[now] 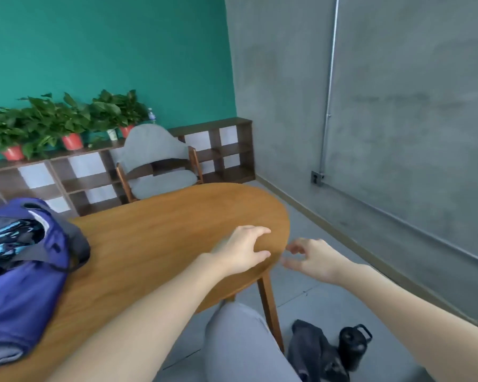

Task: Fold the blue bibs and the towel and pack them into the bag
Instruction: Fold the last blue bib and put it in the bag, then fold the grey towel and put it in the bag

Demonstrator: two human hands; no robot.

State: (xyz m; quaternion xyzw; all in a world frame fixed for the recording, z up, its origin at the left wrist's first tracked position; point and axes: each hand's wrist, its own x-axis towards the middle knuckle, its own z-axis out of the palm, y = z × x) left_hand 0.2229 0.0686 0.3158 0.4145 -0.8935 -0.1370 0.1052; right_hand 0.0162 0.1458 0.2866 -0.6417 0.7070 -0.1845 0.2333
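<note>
While the purple bag (25, 260) sits open at the near-left end of the wooden table (160, 224) with patterned blue fabric showing inside, both hands hang empty near the table's right end — no loose bib or towel shows on it. The left hand (243, 250) spreads over the table's edge; the right hand (312, 257) floats just off it, fingers loosely curled — probably packing is done.
</note>
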